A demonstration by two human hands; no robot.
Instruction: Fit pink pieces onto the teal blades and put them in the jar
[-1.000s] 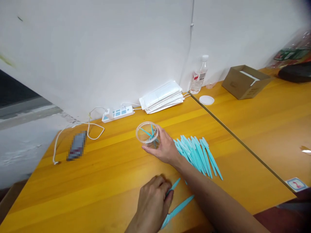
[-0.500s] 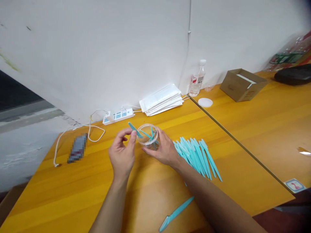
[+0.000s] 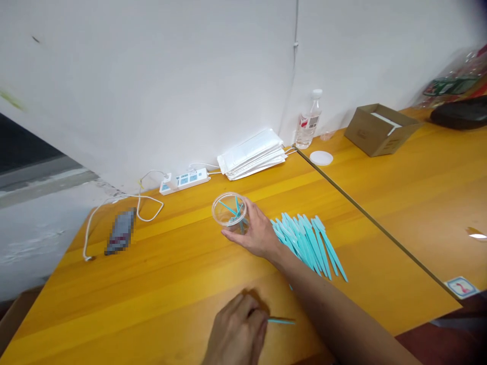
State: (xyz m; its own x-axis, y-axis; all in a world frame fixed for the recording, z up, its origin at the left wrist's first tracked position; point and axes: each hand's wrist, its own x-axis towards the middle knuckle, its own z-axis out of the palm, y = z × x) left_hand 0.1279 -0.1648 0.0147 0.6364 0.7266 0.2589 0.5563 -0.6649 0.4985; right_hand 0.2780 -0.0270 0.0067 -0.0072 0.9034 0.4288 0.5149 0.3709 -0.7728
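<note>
A clear round plastic jar [image 3: 217, 219] stands in the middle of the table, with several teal sticks [image 3: 230, 208] inside. My right hand [image 3: 259, 230] is wrapped around the jar's right side. Nearer to me, my left hand [image 3: 240, 329] is low over the table, its fingers closed on a teal eyebrow razor [image 3: 281, 321]. One thin end of that razor pokes out to the right, and the rest is covered by the fingers. A pile of teal eyebrow razors [image 3: 310, 246] lies right of the jar, partly behind my right forearm.
White flat packets [image 3: 251, 154] are stacked by the wall beside a power strip [image 3: 185, 181]. A water bottle [image 3: 308, 121], a white lid [image 3: 321, 158] and a cardboard box [image 3: 380, 131] stand at the back right. A blurred-out object [image 3: 120, 230] and a white cable [image 3: 88, 228] lie left.
My left hand has moved from the jar's rim down toward me and closed on the razor lying there. The razor it held at the rim no longer shows there. My right hand stays on the jar.
</note>
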